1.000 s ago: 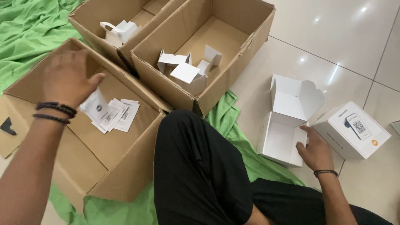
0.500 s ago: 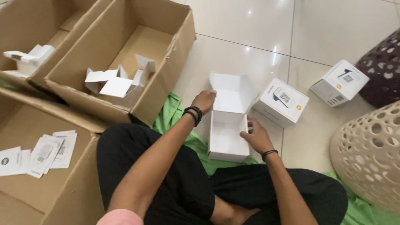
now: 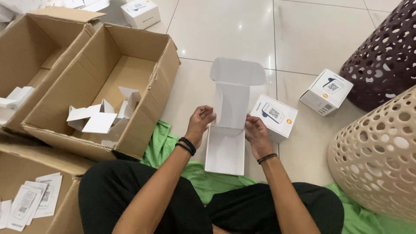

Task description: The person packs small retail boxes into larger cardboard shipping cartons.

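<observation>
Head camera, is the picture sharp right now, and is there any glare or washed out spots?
Head view: sharp, hands unblurred; soft glare streaks on the glossy floor tiles; the open white box is bright but its folds still show; even indoor light, faint shadows.

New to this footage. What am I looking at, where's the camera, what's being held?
No machine here: a person sits cross-legged on a tiled floor, filmed by a camera worn on their head, looking down. The left hand and right hand each grip a side of an open white box, lid flap up. Beside it lie two closed white boxes. On the left are cardboard cartons with folded white inserts; on the right, perforated baskets. A green cloth lies underneath.
</observation>
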